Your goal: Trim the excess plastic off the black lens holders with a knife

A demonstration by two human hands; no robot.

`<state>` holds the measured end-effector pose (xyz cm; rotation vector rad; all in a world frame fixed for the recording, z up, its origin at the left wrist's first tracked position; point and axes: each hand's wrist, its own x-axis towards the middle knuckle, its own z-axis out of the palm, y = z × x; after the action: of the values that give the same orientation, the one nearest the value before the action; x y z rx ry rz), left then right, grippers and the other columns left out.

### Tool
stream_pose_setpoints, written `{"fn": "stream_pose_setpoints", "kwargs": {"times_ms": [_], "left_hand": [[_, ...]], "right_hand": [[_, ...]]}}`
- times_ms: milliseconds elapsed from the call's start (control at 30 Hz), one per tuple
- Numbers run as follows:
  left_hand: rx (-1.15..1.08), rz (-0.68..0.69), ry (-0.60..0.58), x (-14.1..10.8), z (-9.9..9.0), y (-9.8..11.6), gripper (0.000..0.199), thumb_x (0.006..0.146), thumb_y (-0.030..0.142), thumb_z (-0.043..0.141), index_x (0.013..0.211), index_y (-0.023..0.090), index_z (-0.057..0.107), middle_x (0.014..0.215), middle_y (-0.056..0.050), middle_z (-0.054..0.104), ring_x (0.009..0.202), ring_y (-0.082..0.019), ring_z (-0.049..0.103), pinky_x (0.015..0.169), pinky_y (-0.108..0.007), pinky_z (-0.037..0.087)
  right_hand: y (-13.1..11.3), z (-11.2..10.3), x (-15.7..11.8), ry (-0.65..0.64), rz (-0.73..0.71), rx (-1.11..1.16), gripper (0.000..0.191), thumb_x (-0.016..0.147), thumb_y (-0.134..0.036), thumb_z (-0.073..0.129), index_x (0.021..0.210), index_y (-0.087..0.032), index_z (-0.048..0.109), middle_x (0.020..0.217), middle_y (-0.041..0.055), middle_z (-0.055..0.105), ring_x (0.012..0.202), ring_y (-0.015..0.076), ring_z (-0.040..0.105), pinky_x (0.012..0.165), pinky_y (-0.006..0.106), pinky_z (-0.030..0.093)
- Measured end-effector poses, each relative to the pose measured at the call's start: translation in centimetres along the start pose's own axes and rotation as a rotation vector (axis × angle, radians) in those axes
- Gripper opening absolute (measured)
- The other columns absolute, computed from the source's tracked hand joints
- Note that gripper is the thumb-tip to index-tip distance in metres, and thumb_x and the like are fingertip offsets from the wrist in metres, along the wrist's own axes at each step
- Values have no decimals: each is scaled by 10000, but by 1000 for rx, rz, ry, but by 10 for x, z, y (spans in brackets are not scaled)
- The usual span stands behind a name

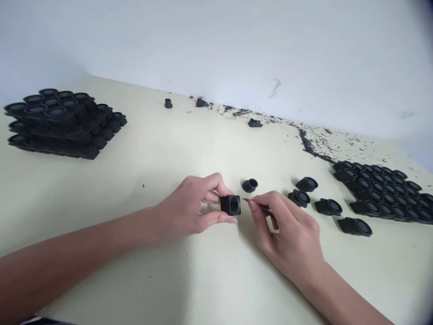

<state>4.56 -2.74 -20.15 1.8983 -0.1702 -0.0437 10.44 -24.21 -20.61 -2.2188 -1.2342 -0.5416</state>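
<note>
Between the thumb and fingers of my left hand [192,205] is a black square block [231,205] with a round hole, its open face turned to the right. My right hand [291,230] pinches a thin dark pointed tool [265,209] like a pen; I cannot make out its exact kind. The tool's tip points at the block from a short distance to the right, apart from it. Just beyond the hands, a black flanged ring [250,185] rests on the table.
Several loose black parts [329,206] lie right of my right hand, beside a dense group of similar parts [385,189]. A tall stack [54,122] stands at the left. Black shavings [307,144], a small cylinder [168,103] and a curved piece [255,123] lie near the wall.
</note>
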Motion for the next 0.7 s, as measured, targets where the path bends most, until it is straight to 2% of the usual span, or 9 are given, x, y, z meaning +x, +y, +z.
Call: {"fn": "stream_pose_setpoints", "kwargs": {"times_ms": [67,167,233,333,400,467,533,633,700], "left_hand": [[-11,-50,-19,0,-1,1,288,816,376,752,927,195,556,1004,19,727,946,-106,699,845,-201,557],[-47,-91,-49,0,-1,2,280,836,361,733,981,208,548,959,24,734,895,-106,703,816,-212,551],[-67,-91,-64,1,-2,2,298,843,333,729,1056,228,550,929,37,736,870,-93,704,816,-199,542],[-92,-99,-87,1,-2,2,353,857,340,718,1168,269,567,964,46,738,917,-86,705,865,-186,530],[-89,-102,-113,2,-3,1,324,876,346,694,1174,272,591,975,42,734,922,-88,702,878,-191,529],[-90,-102,-151,2,-3,0,289,891,324,671,1164,262,598,990,33,730,914,-93,699,887,-207,532],[-93,-112,-185,2,-4,-1,290,900,308,657,1176,258,587,1012,17,727,933,-110,696,882,-228,535],[-130,-126,-230,3,-6,-1,296,914,293,638,1198,253,565,1023,-3,716,951,-123,683,843,-236,525],[-177,-138,-265,4,-6,0,282,927,267,618,1202,254,557,1022,-1,702,961,-116,667,845,-234,509]], "right_hand": [[2,-1,1,18,-28,13,109,862,-44,619,887,-135,564,739,-10,554,622,45,414,584,194,350],[4,-1,0,-73,-77,134,105,883,-49,585,933,-138,560,780,4,554,668,56,441,607,195,365],[4,0,-1,-108,-42,126,79,902,-68,567,928,-140,548,781,7,548,669,61,440,597,202,355],[5,1,-1,-58,3,65,91,899,-59,576,902,-141,535,765,-4,539,644,50,418,595,193,349],[6,1,-1,-61,-46,114,107,895,-48,574,931,-142,538,778,-2,538,663,51,431,607,186,360],[6,2,0,-118,-76,161,97,908,-57,553,952,-142,535,786,6,532,676,59,439,600,192,360],[7,2,0,-147,-39,135,67,926,-78,535,940,-143,526,783,8,527,663,62,429,581,202,346],[8,1,0,-87,18,108,81,922,-68,543,921,-145,516,776,-2,524,651,51,422,588,195,349],[8,0,0,-92,-23,177,106,912,-50,543,942,-147,512,804,1,536,685,50,447,617,187,372]]}}
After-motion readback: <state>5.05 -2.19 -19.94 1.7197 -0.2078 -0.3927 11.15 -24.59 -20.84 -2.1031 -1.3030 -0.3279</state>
